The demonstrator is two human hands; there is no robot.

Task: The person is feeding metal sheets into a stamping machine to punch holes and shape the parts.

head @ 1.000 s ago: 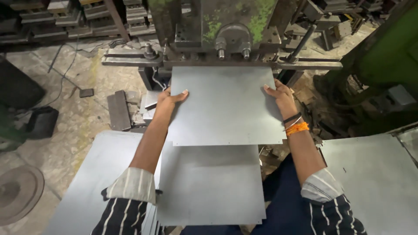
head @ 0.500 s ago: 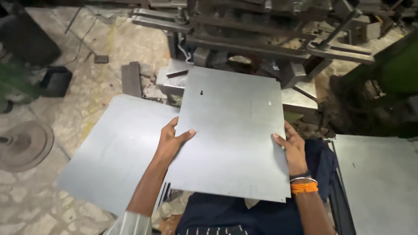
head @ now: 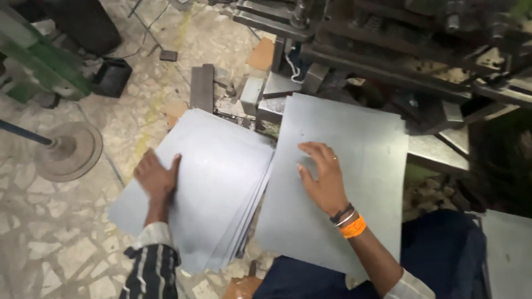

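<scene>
A single grey metal sheet (head: 363, 160) lies tilted across my lap, its far edge against the press. My right hand (head: 322, 180), with an orange band and dark bracelets at the wrist, rests flat on it with fingers spread. To its left, a stack of several similar grey sheets (head: 221, 188) lies on the floor, fanned at its right edge. My left hand (head: 158, 177), in a striped sleeve, lies palm down on the stack's left part with fingers apart. Neither hand grips anything.
A dark metal press machine (head: 399, 44) fills the top right. A flat metal bar (head: 202, 86) and a black box (head: 111, 77) lie on the stone floor beyond the stack. A round stand base (head: 69, 149) is at left. Another sheet (head: 507, 254) shows at bottom right.
The sheet came back out of the press toward my lap. My left hand let go of it and moved left onto the stack; my right hand shifted from its edge onto its face.
</scene>
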